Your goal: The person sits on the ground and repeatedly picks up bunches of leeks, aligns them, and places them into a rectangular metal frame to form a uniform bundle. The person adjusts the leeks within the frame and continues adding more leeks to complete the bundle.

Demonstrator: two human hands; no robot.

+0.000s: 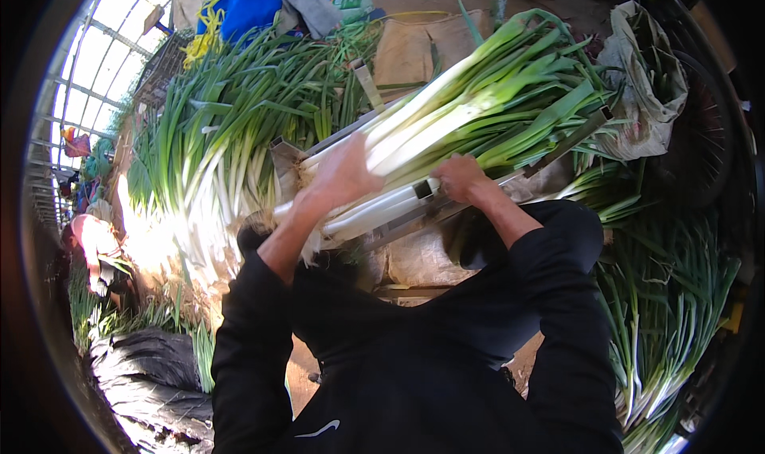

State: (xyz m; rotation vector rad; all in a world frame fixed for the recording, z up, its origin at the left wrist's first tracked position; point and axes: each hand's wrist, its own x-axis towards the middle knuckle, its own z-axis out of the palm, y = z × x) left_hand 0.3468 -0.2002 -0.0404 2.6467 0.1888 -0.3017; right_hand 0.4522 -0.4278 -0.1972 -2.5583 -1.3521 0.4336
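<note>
A thick bundle of long green onions (pixel 418 125) lies across a metal rack (pixel 394 230) in front of me, white stalks to the left and green leaves to the upper right. My left hand (pixel 349 170) is wrapped over the white stalks near the root end, slightly blurred, its fingertips mostly hidden. At the near side of the bundle, my right hand (pixel 459 178) has curled fingers against the stalks, just right of a short square metal post (pixel 425 191). What lies inside those fingers is hidden. Rootlets hang off the bundle's left end.
More green onions are heaped at the left (pixel 239 107) and lower right (pixel 651 322). A pale woven sack (pixel 633 119) and a spoked wheel (pixel 705 119) stand at the right. Black sheeting (pixel 149 382) covers the lower left. Farther left, a person (pixel 98 245) bends over.
</note>
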